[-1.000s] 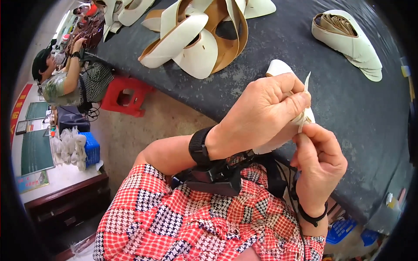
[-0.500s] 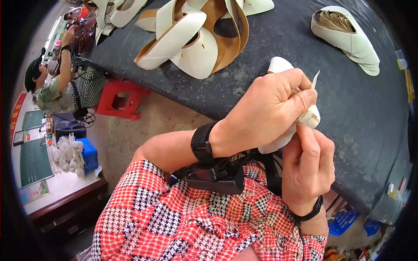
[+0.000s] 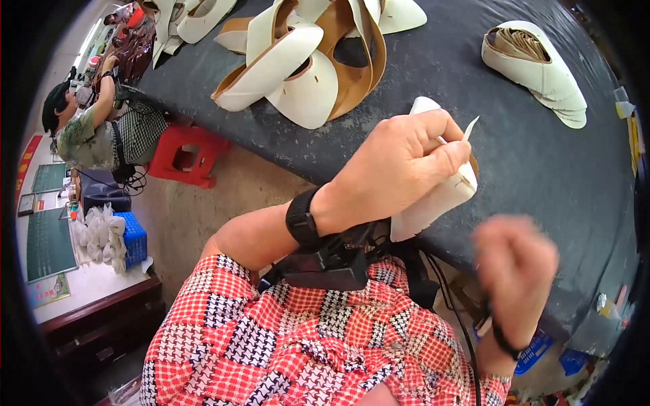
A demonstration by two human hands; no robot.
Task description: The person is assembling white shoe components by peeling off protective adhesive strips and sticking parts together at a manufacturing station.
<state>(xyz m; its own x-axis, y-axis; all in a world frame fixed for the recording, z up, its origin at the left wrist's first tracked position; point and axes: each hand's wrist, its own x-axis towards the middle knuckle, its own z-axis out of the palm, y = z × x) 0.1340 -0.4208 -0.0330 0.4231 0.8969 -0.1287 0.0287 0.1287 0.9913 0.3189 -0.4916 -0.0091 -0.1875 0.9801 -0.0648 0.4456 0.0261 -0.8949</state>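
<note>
My left hand (image 3: 396, 169) is closed over a white shoe upper (image 3: 433, 211) near the table's front edge, pinching it between thumb and fingers. A thin, pointed white strip (image 3: 471, 127) sticks up from that pinch. Part of the upper lies hidden beneath my palm. Off to the right, apart from the upper, my right hand (image 3: 512, 264) is smeared by motion. Its fingers look curled, but whether they hold anything does not show.
White shoe uppers with tan linings (image 3: 302, 95) lie heaped on the dark table (image 3: 535, 183). A nested stack of uppers (image 3: 555, 74) sits at the far right. To the left are a red stool (image 3: 186, 159), a person (image 3: 88, 132) and a blue basket (image 3: 135, 240).
My right hand has come away from the upper, moving right and down. My left hand, still gripping the upper, has shifted slightly left.
</note>
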